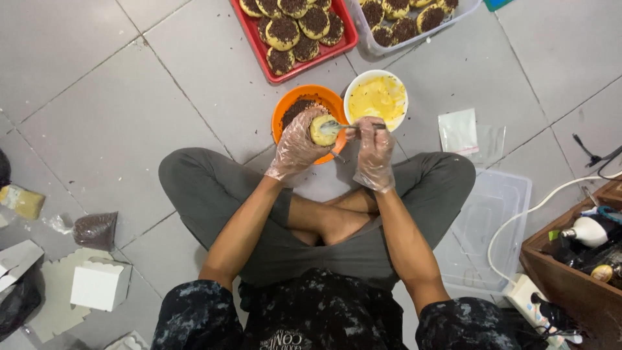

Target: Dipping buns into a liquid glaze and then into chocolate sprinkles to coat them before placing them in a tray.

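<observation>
I sit cross-legged on a grey tiled floor, both hands in thin clear plastic gloves. My left hand [297,142] holds a small round pale pastry [321,131] above an orange bowl [290,107] of dark chocolate sprinkles. My right hand [374,152] grips a metal spoon [338,127], its tip resting on the pastry's top. Just beyond my right hand stands a white bowl [378,99] of yellow cream.
A red tray [343,40] and a clear tub [376,44] of sprinkle-topped pastries lie ahead. A clear lidded box [492,227] and plastic bags [460,131] sit right. A wooden crate [570,285], white cable and power strip are far right. White cartons [97,285] and a sprinkle bag [95,229] lie left.
</observation>
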